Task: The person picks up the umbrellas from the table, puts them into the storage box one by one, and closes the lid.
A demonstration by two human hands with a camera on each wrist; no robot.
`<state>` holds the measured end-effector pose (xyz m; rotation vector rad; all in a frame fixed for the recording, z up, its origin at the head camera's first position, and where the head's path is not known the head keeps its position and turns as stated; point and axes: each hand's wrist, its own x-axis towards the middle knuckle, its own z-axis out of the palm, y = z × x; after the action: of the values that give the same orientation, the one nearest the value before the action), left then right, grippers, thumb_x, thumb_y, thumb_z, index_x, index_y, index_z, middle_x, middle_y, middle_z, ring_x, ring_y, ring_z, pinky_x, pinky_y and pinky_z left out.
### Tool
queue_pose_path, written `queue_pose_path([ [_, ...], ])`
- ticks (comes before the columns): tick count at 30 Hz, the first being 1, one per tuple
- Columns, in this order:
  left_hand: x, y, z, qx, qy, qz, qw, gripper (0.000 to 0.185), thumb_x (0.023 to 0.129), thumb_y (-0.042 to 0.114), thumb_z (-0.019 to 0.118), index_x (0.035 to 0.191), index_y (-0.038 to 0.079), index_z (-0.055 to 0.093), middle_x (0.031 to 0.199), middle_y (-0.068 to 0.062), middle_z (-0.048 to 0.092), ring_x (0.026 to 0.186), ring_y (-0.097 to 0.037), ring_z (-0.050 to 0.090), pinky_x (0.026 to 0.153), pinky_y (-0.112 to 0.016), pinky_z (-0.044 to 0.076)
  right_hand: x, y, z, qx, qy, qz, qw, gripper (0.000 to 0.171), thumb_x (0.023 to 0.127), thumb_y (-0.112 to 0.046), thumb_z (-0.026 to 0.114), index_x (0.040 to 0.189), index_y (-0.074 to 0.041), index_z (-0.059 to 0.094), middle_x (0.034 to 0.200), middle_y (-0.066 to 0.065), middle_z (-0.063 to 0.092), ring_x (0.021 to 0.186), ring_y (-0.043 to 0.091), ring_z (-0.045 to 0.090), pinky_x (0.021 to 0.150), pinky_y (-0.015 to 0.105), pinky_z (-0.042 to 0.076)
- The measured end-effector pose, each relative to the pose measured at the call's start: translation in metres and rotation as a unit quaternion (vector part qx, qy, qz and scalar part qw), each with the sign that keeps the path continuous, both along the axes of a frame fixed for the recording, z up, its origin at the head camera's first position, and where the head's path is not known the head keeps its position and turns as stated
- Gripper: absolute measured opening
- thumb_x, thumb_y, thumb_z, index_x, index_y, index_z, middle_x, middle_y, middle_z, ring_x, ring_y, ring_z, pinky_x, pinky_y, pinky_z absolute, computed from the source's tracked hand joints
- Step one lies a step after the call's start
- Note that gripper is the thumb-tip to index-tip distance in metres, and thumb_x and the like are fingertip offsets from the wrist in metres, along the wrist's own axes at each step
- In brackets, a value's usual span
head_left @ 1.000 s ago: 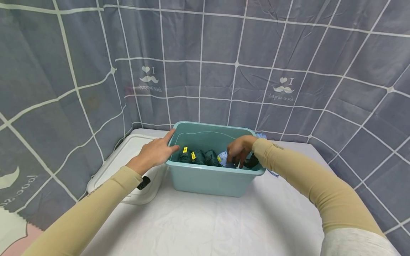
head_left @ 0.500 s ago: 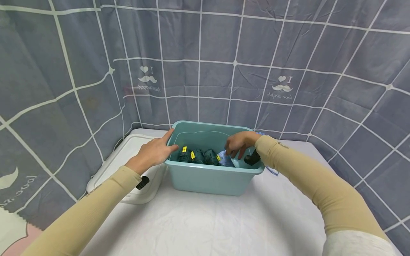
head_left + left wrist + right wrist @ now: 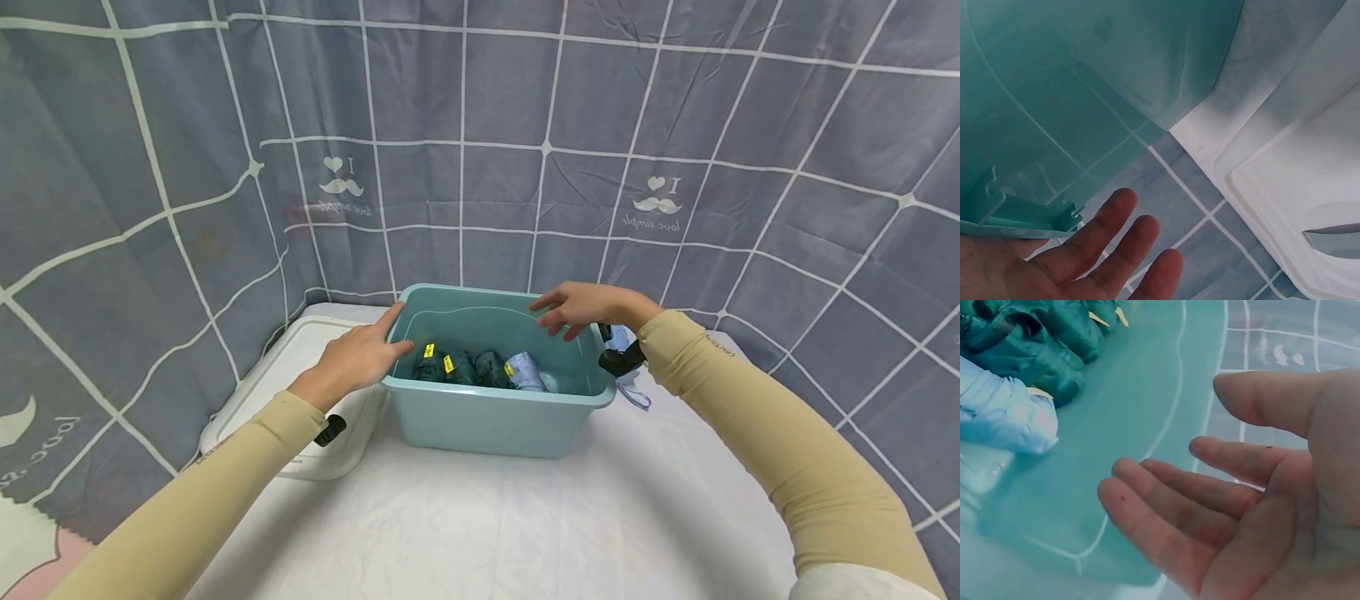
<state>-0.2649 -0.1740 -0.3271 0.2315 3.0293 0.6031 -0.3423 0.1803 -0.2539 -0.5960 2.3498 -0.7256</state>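
Observation:
A teal plastic bin (image 3: 487, 425) stands upright on the white-covered table. Lined up inside it are several rolled dark green fabric bundles (image 3: 491, 368) with yellow tags and a light blue rolled fabric bundle (image 3: 527, 372). My left hand (image 3: 354, 364) rests on the bin's left rim, thumb inside; its straight fingers reach past the outer wall in the left wrist view. Over the right end of the bin is my right hand (image 3: 588, 306), holding nothing, fingers relaxed and spread apart. The right wrist view shows its palm (image 3: 1260, 550) beside the light blue bundle (image 3: 1007, 412).
A white lid (image 3: 315, 342) lies on the table left of the bin. Right of the bin is a blue fabric item (image 3: 621, 339) with a loop strap (image 3: 636, 398), partly hidden by my right wrist. Grey checked curtain (image 3: 495, 150) surrounds the table's back and sides.
My right hand has risen out of the bin and moved right, uncovering the light blue bundle and the bin's right end. My left hand has stayed on the rim.

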Motion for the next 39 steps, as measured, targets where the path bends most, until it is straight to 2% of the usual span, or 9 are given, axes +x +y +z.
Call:
queue_pose_path([
  [10, 0.0, 0.0, -0.001, 0.002, -0.003, -0.001, 1.0, 0.079, 0.1, 0.056, 0.04, 0.164, 0.026, 0.006, 0.153, -0.023, 0.046, 0.131, -0.047, 0.052, 0.091, -0.066, 0.045, 0.004, 0.031, 0.011, -0.04, 0.059, -0.045, 0.996, 0.056, 0.104, -0.023, 0.054, 0.155, -0.006, 0.038, 0.15, 0.024, 0.048, 0.132, 0.037, 0.055, 0.101, 0.051, 0.051],
  [20, 0.001, 0.0, -0.001, 0.003, -0.001, -0.002, 1.0, 0.079, 0.1, 0.056, 0.04, 0.164, 0.026, 0.006, 0.152, -0.024, 0.046, 0.131, -0.047, 0.052, 0.091, -0.066, 0.046, 0.003, 0.058, 0.014, -0.076, 0.111, -0.096, 0.986, 0.054, 0.104, -0.023, 0.054, 0.154, -0.009, 0.04, 0.148, 0.022, 0.052, 0.131, 0.039, 0.055, 0.101, 0.052, 0.05],
  [29, 0.001, 0.0, -0.002, 0.004, 0.001, -0.002, 1.0, 0.079, 0.1, 0.056, 0.04, 0.164, 0.026, 0.007, 0.153, -0.024, 0.045, 0.131, -0.047, 0.052, 0.093, -0.066, 0.045, -0.007, 0.084, 0.0, -0.094, 0.116, -0.14, 0.979, 0.057, 0.106, -0.022, 0.05, 0.158, -0.007, 0.032, 0.155, 0.025, 0.042, 0.135, 0.041, 0.049, 0.104, 0.056, 0.046],
  [35, 0.002, 0.001, -0.002, 0.005, 0.006, -0.002, 1.0, 0.079, 0.1, 0.055, 0.041, 0.164, 0.025, 0.008, 0.152, -0.024, 0.046, 0.131, -0.047, 0.052, 0.091, -0.065, 0.046, -0.015, 0.1, -0.014, -0.103, 0.112, -0.169, 0.974, 0.059, 0.106, -0.018, 0.048, 0.158, -0.001, 0.026, 0.152, 0.031, 0.041, 0.14, 0.046, 0.042, 0.106, 0.057, 0.044],
  [39, 0.002, 0.001, 0.0, 0.003, 0.006, 0.0, 1.0, 0.078, 0.1, 0.055, 0.041, 0.164, 0.025, 0.008, 0.152, -0.024, 0.046, 0.131, -0.047, 0.052, 0.092, -0.065, 0.045, -0.021, 0.107, -0.022, -0.112, 0.101, -0.197, 0.969, 0.061, 0.106, -0.018, 0.049, 0.159, -0.001, 0.024, 0.153, 0.031, 0.04, 0.14, 0.047, 0.04, 0.108, 0.058, 0.042],
])
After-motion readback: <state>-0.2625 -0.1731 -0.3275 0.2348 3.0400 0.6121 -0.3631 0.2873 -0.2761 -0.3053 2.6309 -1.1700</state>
